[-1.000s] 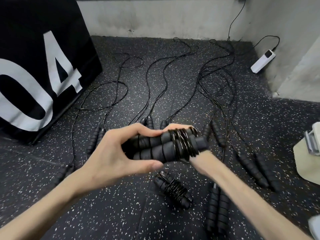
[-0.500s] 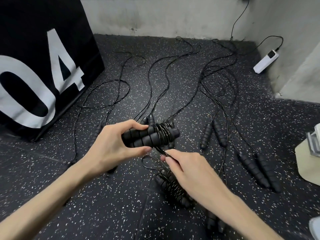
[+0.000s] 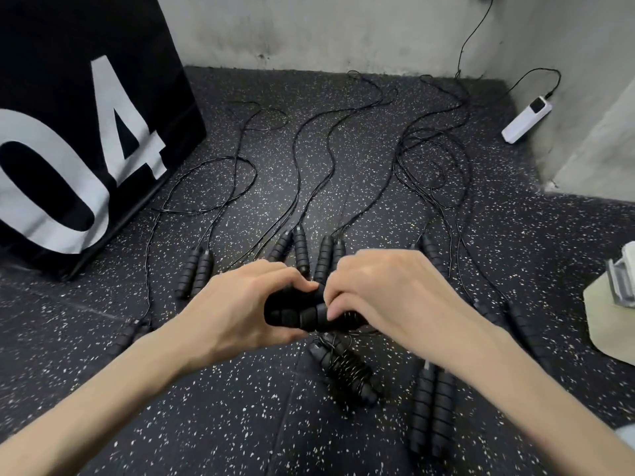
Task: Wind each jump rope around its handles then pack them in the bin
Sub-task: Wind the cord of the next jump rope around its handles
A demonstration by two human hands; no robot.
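Lying nearest on the speckled floor (image 3: 240, 424) are a wound jump rope (image 3: 345, 376) and a loose pair of handles (image 3: 429, 413) to its right. Just above them the left hand (image 3: 240, 310) grips the left end of the held handle pair (image 3: 295, 312), while the right hand (image 3: 385, 297) curls over its right end. Farther off, unwound ropes (image 3: 309, 173) trail toward the wall, beside a black box (image 3: 68, 132).

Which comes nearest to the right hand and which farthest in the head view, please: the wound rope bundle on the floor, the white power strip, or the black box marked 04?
From the right hand:
1. Wound rope bundle, just below it.
2. White power strip, far right by the wall.
3. Black box marked 04, far left.
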